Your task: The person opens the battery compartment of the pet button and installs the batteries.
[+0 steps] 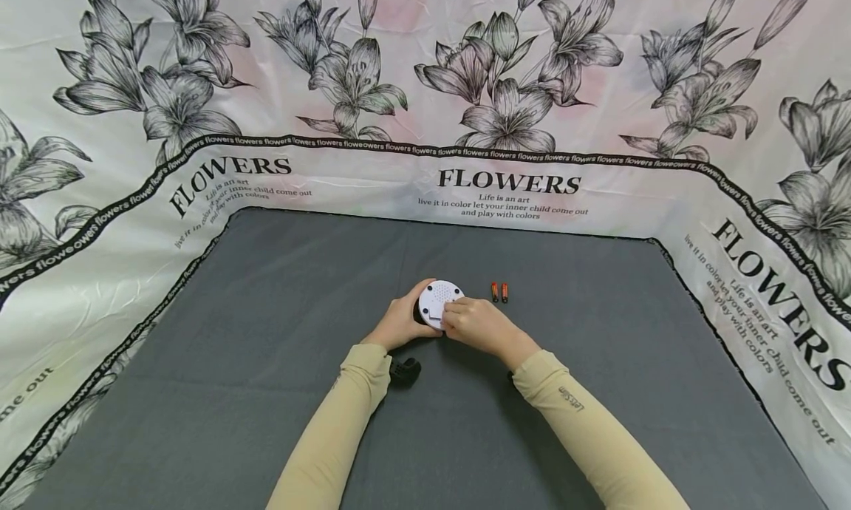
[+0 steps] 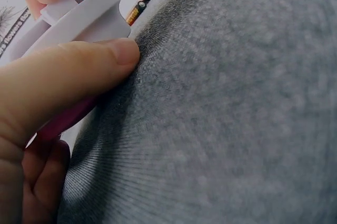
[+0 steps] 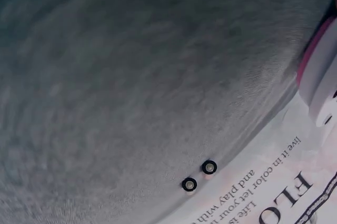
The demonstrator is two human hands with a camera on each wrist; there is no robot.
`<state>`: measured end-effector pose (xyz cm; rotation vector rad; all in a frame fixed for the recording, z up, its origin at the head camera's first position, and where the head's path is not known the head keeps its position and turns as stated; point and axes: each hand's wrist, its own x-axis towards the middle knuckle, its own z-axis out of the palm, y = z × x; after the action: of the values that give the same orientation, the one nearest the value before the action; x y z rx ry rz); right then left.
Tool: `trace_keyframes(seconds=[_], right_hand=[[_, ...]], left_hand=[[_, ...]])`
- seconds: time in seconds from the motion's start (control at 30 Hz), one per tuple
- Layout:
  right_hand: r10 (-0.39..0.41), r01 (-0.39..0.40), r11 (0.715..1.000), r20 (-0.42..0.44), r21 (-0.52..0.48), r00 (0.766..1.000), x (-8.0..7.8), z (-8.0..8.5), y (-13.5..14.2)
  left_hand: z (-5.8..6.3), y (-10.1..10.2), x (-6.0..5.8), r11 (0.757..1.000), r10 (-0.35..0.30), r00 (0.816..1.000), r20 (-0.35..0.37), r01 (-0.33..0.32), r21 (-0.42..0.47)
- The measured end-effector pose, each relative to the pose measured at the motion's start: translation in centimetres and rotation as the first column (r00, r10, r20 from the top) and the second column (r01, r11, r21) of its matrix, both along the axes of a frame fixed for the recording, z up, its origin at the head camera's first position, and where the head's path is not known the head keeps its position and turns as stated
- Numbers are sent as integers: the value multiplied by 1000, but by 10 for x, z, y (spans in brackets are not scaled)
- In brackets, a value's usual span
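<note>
A round white device [image 1: 436, 294], with small holes and dark round feet on its upward face, is held in my left hand [image 1: 397, 319]. In the left wrist view, the thumb [image 2: 100, 58] lies along its white rim, and a pink part shows below. My right hand [image 1: 484, 327] is over the near right part of that face. Its fingertips pinch a small white cover [image 2: 59, 9] at the device's face, next to a raised edge; the slot there is mostly hidden by the fingers.
Two orange and black batteries [image 1: 499, 293] lie side by side on the grey cloth [image 1: 565, 273], just beyond my right hand. A white flower-printed sheet [image 1: 372, 170] borders the cloth at the back and sides. A black wrist device [image 1: 404, 373] shows by my left sleeve.
</note>
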<state>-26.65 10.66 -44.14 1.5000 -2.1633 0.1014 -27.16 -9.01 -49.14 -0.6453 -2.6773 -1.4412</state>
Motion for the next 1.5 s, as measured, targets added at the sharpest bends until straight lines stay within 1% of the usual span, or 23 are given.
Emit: trace_keyframes(seconds=[0.07, 0.13, 0.27, 0.4, 0.5, 0.6, 0.83, 1.03, 1.17, 1.33, 1.5], right_hand=[[-11, 11, 1000, 39, -12, 999, 0, 1, 2], [-19, 20, 999, 61, -25, 998, 0, 2, 4], [-25, 33, 997, 120, -69, 992, 2, 1, 9], [-46, 72, 991, 211, -115, 976, 2, -1, 11], [-75, 111, 985, 252, -130, 965, 2, -2, 11], [-81, 118, 984, 255, -133, 963, 1, -3, 11], [-47, 78, 989, 224, -129, 974, 2, -4, 11], [-58, 84, 991, 240, -101, 969, 4, -3, 12], [-78, 109, 989, 283, -95, 956, 5, 0, 12], [-128, 158, 986, 349, -58, 928, 7, 6, 10], [-160, 185, 982, 391, -28, 907, 8, 6, 9]], left_hand=[[0, 1, -1, 1000, -5, 1000, -3, 5, -2], [0, 1, -1, 1000, -7, 1000, -2, 6, -6], [0, 2, 0, 1000, -8, 1000, 3, 8, -11], [0, 1, 2, 1000, -4, 1000, 1, 4, -7], [0, 0, 2, 1000, -3, 1000, -7, 3, -9], [1, 0, 2, 1000, -1, 1000, -8, 1, -9], [3, 1, 3, 1000, -2, 1000, -3, 2, 3], [1, 1, 3, 1000, 2, 1000, 1, -2, -2], [2, 1, 3, 1000, 3, 1000, 4, -3, -4], [3, 2, 5, 1000, 3, 1000, 8, -3, -9], [2, 2, 5, 1000, 1, 1000, -4, -1, 0]])
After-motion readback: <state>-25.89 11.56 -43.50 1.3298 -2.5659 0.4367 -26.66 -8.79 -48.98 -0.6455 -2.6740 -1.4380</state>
